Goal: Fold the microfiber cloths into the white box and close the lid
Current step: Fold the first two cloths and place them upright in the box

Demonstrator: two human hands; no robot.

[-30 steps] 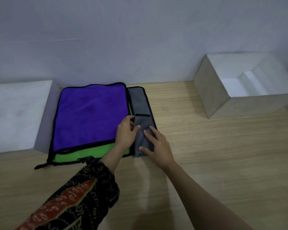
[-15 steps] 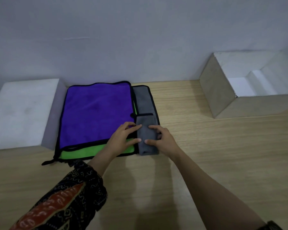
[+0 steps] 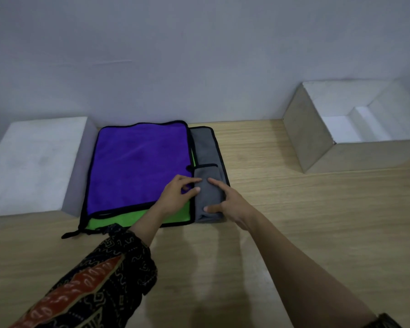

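A grey microfiber cloth [image 3: 207, 147] lies as a narrow strip, its near half doubled over, right of a purple cloth [image 3: 137, 162] that is stacked on a green cloth [image 3: 118, 218]. My left hand [image 3: 175, 197] rests on the purple cloth, and its index fingertip and thumb tip touch the grey fold's left edge. On the fold itself lies my right hand [image 3: 230, 204], with index finger and thumb spread and pressing down. The white box [image 3: 317, 147] stands open at the far right, with nothing visible inside it.
A flat white slab [image 3: 33, 162], possibly the lid, lies left of the cloth stack against the wall. Bare wooden tabletop [image 3: 294, 209] stretches between the cloths and the box and along the near side.
Both hands stay on the folded grey cloth. My right hand's finger and thumb have spread apart along the fold. My left fingertips have shifted to the fold's left edge.
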